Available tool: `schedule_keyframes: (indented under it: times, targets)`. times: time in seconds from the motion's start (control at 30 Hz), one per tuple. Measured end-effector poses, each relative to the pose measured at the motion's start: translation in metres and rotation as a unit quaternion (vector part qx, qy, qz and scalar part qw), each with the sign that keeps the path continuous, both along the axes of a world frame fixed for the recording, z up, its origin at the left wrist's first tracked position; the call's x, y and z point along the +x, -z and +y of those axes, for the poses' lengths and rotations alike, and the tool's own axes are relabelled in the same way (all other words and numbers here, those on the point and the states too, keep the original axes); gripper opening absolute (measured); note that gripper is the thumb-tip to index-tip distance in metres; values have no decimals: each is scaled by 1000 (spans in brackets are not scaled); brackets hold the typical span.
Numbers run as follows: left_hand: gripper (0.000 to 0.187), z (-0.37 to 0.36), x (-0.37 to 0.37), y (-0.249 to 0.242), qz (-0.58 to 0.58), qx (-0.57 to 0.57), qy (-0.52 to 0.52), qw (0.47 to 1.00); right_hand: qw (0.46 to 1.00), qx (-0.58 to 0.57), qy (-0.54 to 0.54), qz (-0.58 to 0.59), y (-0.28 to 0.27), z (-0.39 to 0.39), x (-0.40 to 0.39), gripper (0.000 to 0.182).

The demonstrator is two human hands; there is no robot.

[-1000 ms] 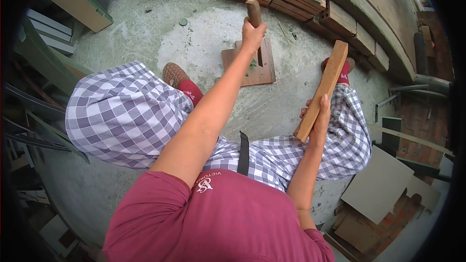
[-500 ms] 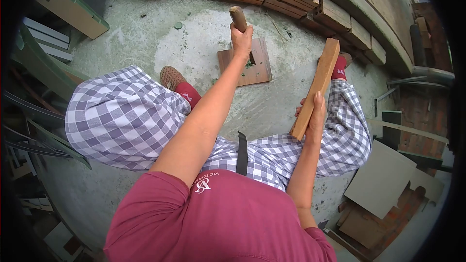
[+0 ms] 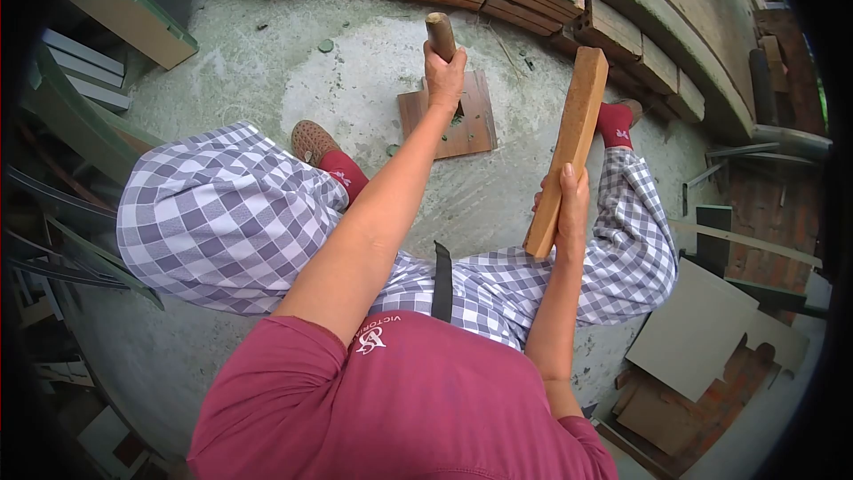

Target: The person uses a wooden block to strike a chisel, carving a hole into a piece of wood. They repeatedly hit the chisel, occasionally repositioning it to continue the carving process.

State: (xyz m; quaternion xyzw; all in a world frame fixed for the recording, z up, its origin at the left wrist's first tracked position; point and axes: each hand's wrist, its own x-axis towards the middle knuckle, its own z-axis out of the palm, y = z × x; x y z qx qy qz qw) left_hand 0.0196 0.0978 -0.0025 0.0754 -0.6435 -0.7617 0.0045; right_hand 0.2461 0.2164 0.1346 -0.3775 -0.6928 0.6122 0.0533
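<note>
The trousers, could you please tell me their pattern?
The trousers are checked, purplish grey and white, clearest in the head view.

Maroon T-shirt [image 3: 418,400], chest: small white caps [image 3: 380,325] w/ "VICTORIA" legible, approx.; end of word runs into a fold, any further txt hidden. White monogram [image 3: 370,340] next to it, prob. "VS" interlocked. L sock [image 3: 615,124] & R sock [image 3: 342,174]: small white marks, too small to read.

Your left arm [image 3: 373,218] stretched beyond black strap [image 3: 442,283], nearly straight, forearm bare; left hand [image 3: 443,80] closed in tight grip. Your right arm [image 3: 559,316] reaching forward, right of strap; right hand [image 3: 573,204] nearer strap than left, thumb extended, fingertips curled opposite, wrist nearly straight.
</note>
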Motion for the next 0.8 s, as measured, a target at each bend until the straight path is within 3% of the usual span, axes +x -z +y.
schedule_keyframes:
  times: [0.27,0.37,0.53,0.6,0.7,0.77,0.8]
  targets:
    - [41,-3,8,-9,-4,-29,-12,1000,992,109,-61,0,3,12,-4,54]
    - [44,-2,14,-14,4,-64,-9,998,979,171,-101,47,-38,14,-28,60]
    - [43,-1,21,-17,4,-71,5,997,973,183,-115,84,-145,-14,-82,71]
    - [44,0,24,-16,16,-69,-1,998,957,208,-171,106,-165,-28,-102,72]
    - [45,-1,29,-28,20,-82,-5,996,910,266,-317,3,-144,-38,-130,76]
    - [45,4,26,9,63,-74,-2,995,775,350,-486,-204,-124,-40,-146,79]
    - [45,8,22,39,82,-9,-6,997,778,349,-480,-204,-123,-41,-150,79]
